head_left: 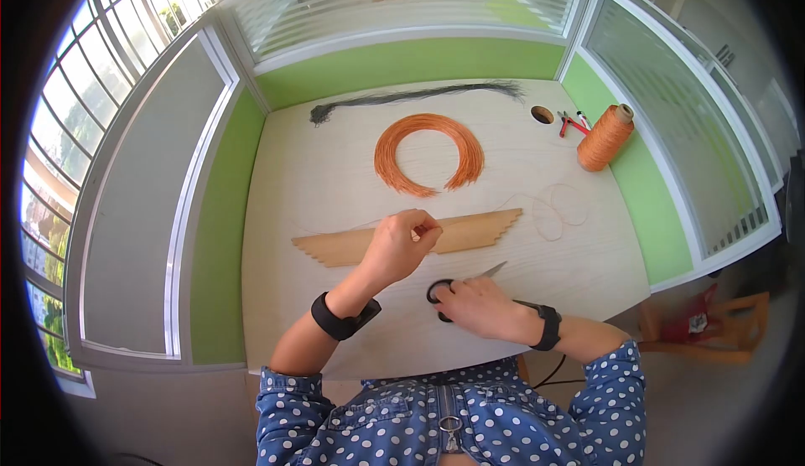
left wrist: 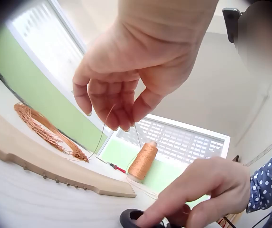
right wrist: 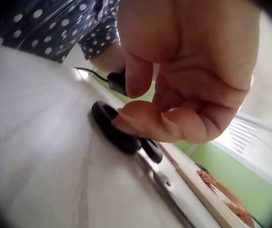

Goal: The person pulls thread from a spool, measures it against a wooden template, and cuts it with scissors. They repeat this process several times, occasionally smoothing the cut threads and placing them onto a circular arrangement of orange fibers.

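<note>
Thumb and fingertips of my left hand [head_left: 397,246] pinch a thin orange thread [left wrist: 100,137], raised above a flat wooden piece with notched ends [head_left: 478,231]. Black-handled scissors [head_left: 495,270] lie on the table in front of that piece. Over their handles hovers my right hand [head_left: 480,307], its fingertips at one black loop [right wrist: 108,124] while the thumb stands apart, as the right wrist view shows. In the left wrist view, small pegs line one edge of the wooden piece [left wrist: 45,167].
A ring of orange strands [head_left: 392,157] lies farther back, with a dark wire bundle [head_left: 419,94] behind it. At the right stand an orange thread cone [head_left: 605,139] and red-handled pliers [head_left: 573,126], near a round table hole [head_left: 542,115]. Green-and-glass partitions [head_left: 402,62] enclose three sides.
</note>
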The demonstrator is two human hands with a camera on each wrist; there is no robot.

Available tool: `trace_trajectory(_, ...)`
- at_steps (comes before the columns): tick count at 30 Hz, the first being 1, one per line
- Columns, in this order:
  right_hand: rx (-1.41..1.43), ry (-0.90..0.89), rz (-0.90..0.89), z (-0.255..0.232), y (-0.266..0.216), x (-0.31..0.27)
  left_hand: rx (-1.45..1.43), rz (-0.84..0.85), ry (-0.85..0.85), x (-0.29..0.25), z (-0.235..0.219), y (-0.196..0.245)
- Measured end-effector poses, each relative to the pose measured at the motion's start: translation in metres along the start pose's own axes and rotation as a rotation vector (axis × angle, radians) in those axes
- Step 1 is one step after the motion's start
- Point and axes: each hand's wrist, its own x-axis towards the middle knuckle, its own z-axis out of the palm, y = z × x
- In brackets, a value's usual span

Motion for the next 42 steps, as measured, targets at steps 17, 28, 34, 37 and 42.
trace_trajectory(17, 0.134, 0.007, 0.619, -0.036, 0.026, -0.101, -0.62, -0.453, -0.198, 0.008, 0.005, 0.004)
trace_trajectory(28, 1.132, 0.348, 0.483, -0.033, 0.026, -0.076, -0.843, -0.51, -0.304, 0.004, 0.017, 0.008)
trace_trajectory(34, 1.241, 0.273, 0.509, -0.033, 0.024, -0.063, -0.827, -0.515, -0.372, -0.004, 0.024, 0.012)
trace_trajectory(37, 1.266, 0.257, 0.527, -0.035, 0.023, -0.061, -0.816, -0.523, -0.397, -0.005, 0.028, 0.013)
trace_trajectory(42, 1.275, 0.274, 0.518, -0.031, 0.022, -0.06, -0.81, -0.527, -0.421, -0.006, 0.031, 0.013)
